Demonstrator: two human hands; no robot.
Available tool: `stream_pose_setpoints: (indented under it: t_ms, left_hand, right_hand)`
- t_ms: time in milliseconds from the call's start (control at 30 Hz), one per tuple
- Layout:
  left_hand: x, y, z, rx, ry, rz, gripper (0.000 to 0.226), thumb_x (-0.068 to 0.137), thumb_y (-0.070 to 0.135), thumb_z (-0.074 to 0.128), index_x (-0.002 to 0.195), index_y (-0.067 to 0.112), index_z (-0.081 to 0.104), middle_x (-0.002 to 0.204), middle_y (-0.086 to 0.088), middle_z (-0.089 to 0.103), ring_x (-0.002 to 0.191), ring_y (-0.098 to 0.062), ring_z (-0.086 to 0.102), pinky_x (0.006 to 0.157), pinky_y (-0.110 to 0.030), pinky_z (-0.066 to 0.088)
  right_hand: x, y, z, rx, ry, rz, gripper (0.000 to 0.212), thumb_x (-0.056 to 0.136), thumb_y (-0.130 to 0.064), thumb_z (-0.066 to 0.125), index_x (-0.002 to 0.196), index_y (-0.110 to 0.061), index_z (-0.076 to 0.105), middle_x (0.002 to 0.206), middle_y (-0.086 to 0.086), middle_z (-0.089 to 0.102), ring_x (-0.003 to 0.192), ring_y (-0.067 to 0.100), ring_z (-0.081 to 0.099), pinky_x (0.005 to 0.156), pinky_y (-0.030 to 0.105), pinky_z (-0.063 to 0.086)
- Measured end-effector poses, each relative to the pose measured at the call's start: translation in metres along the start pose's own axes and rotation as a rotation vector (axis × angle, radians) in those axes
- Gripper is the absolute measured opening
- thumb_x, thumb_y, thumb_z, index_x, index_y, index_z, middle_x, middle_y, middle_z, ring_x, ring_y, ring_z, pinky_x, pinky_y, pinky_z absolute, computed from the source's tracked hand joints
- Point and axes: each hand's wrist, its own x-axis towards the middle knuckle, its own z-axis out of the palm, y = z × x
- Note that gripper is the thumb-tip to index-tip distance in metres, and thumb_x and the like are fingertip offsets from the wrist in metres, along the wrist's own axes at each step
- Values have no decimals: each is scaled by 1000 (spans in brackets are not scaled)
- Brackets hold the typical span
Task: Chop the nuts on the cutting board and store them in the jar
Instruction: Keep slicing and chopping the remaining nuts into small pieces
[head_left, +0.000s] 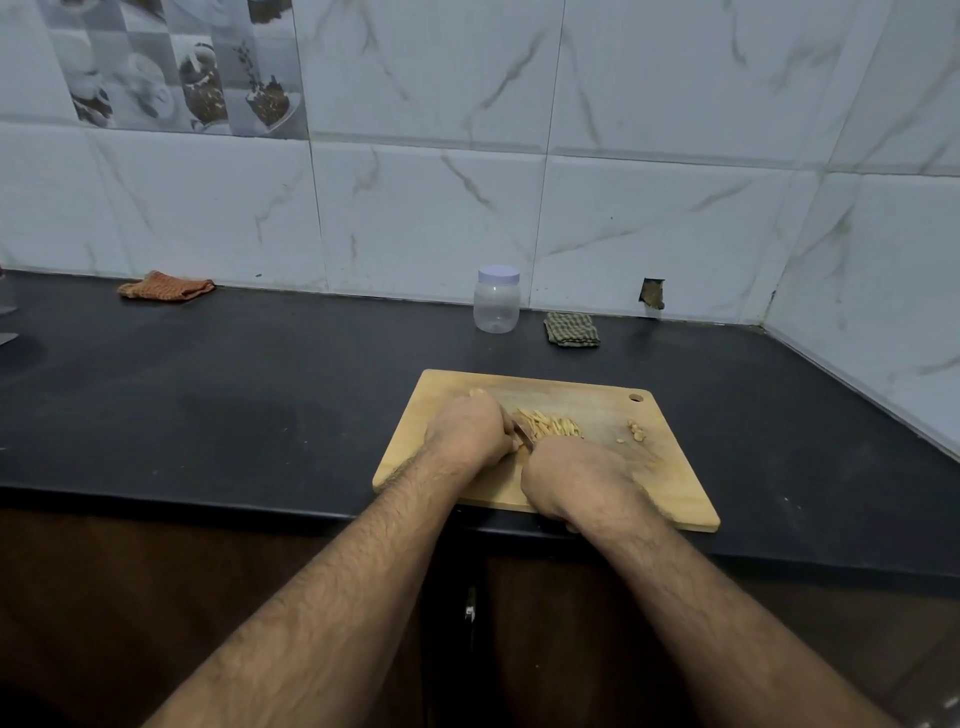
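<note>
Slivers of chopped nuts lie in a row running left to right across the middle of the cutting board, just above your hands. Your right hand is curled, seemingly round the knife; your left hand steadies beside the blade. The lidded jar stands well beyond, upper centre.

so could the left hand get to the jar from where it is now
Probably yes: the bare counter between the cutting board and the jar leaves the way free. But the left hand is busy steadying nuts beside the knife, and the lid is on.
</note>
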Motion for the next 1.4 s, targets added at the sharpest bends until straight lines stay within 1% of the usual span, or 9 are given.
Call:
stream_pose_setpoints:
  t_ms: [200,333,533,633,733,867,1067,1233,1400]
  left_hand:
    - [-1,-4,4,-31,35,-4,24,89,37,67,113,34,73,140,8,56,113,-16,59,77,-26,46]
    - [-1,-4,7,-64,34,-16,24,90,36,67,113,35,72,125,13,65,109,-12,59,77,-25,44]
    - [-2,-6,7,-141,34,-50,23,88,33,71,111,33,74,113,13,70,97,-8,58,76,-24,46]
    - [-1,-6,9,-181,61,-81,30,84,36,75,114,33,71,115,13,70,104,-9,61,83,-27,51]
    - [-2,-7,10,-195,80,-103,38,83,36,76,120,33,68,120,9,68,111,-12,61,86,-28,50]
    - [-4,-6,12,-200,115,-107,27,83,35,76,109,34,71,112,10,69,104,-12,62,84,-30,52]
    - [-2,-6,11,-196,90,-104,21,83,35,75,104,35,75,102,13,71,97,-11,62,73,-26,48]
    - [-2,-6,10,-197,74,-90,20,83,33,75,103,34,76,109,14,70,97,-11,62,71,-25,46]
    - [-2,-6,8,-212,65,-92,18,84,33,75,102,34,76,108,15,70,96,-10,61,71,-25,45]
  right_hand:
    - [-15,13,4,-37,-16,-12,26,95,-16,51,118,-13,62,102,6,61,90,24,61,76,34,50]
    - [-25,20,8,-63,-1,-22,29,94,-16,54,122,-14,60,116,6,63,96,23,58,80,34,50]
    - [-19,18,7,-33,8,-5,28,96,-18,50,122,-14,61,118,7,63,102,25,61,77,35,48]
    - [-11,15,4,0,16,6,31,97,-18,46,123,-15,60,117,7,63,100,25,61,75,33,47]
    - [-5,11,3,33,22,13,31,97,-20,44,124,-15,61,115,6,64,99,25,63,77,33,50]
    - [1,6,4,28,25,13,32,98,-20,47,125,-13,61,119,8,64,105,26,62,78,34,48]
    - [5,4,6,27,16,2,31,98,-21,48,124,-12,61,114,8,65,102,26,63,82,35,52]
    - [6,3,5,43,15,-3,28,98,-20,47,121,-12,61,92,5,59,90,25,65,76,34,55]
    - [6,2,2,58,9,-1,30,98,-18,46,123,-11,60,113,8,66,87,24,62,84,37,56]
